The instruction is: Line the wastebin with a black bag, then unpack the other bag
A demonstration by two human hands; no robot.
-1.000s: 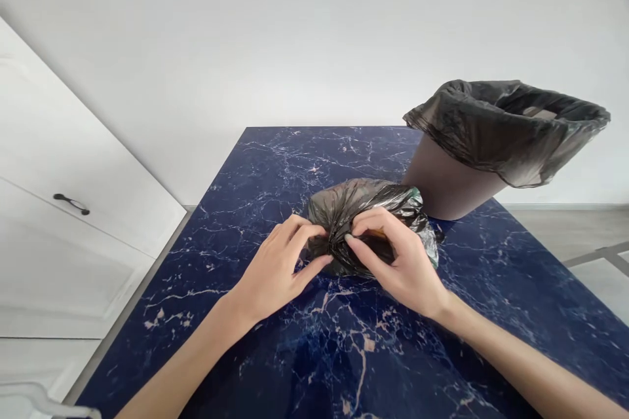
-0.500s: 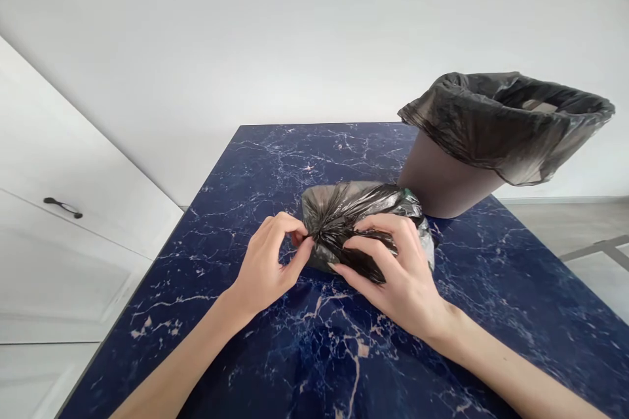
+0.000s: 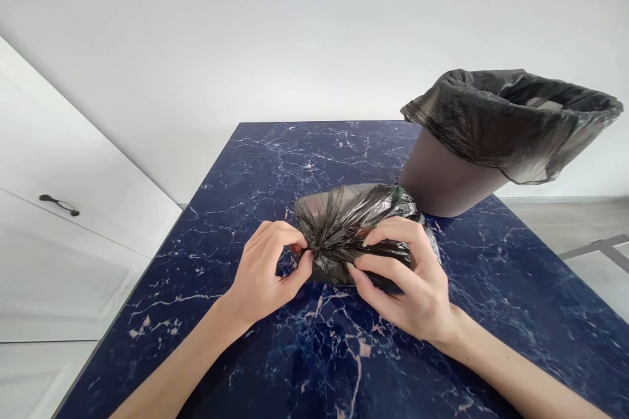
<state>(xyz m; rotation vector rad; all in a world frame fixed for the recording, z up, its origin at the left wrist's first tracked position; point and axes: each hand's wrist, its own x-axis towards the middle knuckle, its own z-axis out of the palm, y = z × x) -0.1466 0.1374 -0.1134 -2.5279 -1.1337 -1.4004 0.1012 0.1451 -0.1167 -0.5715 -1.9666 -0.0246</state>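
A filled black garbage bag [image 3: 354, 206] lies on the blue marbled table, its thin plastic drawn into folds at a gathered knot. At the left end of those folds, the thumb and fingers of my left hand [image 3: 270, 268] pinch the plastic. My right hand [image 3: 407, 275] rests over the front right part of the bag. Its thumb and a fingertip come together on the gathered plastic, with another finger bent above them. What is inside the bag is mostly hidden.
Behind and to the right stands a brown trash bin [image 3: 447, 173], lined with a black bag [image 3: 491, 124] folded over its rim. The blue table [image 3: 275, 157] reaches a white wall. White cabinets [image 3: 73, 262] with a dark handle [image 3: 59, 205] are at the left.
My right hand has shifted slightly right and toward me, and its thumb and fingertip have closed together on the plastic. The knot has moved a little toward me with my left hand still on it.
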